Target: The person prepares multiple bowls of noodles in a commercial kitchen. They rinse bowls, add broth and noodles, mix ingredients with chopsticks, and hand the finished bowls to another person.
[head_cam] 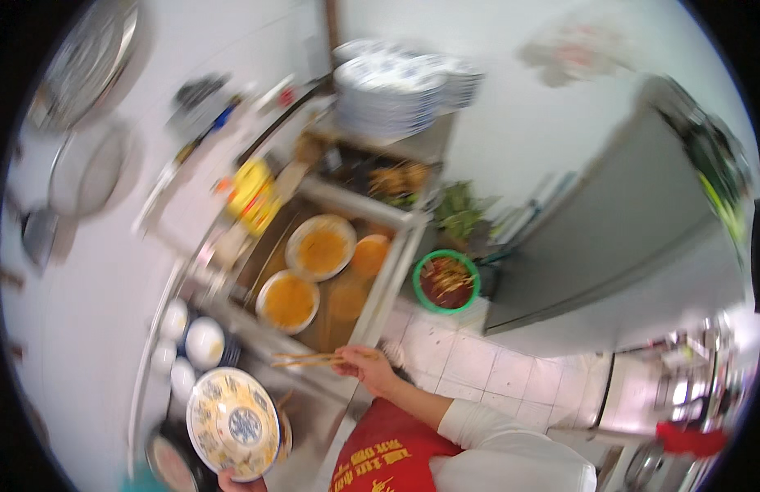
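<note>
A pair of wooden chopsticks (303, 358) is held in my right hand (364, 369), their tips pointing left over the near rim of a metal sink. By its lower edge my left hand (241, 483) grips a soiled white plate with a blue pattern (232, 424), tilted to face me; food residue marks it, and another dish shows partly behind. Brownish water fills the sink (383, 295), where two white bowls (321, 247) (288, 302) with orange liquid and an orange round thing (371, 255) lie.
White bowls (205, 342) stand along the wall at left. A yellow package (254, 195) is beside the sink. Stacked plates (389, 92) stand beyond it. A green-rimmed basin (446, 281) with food scraps sits right of the sink, near a large grey cabinet-like surface (577, 246).
</note>
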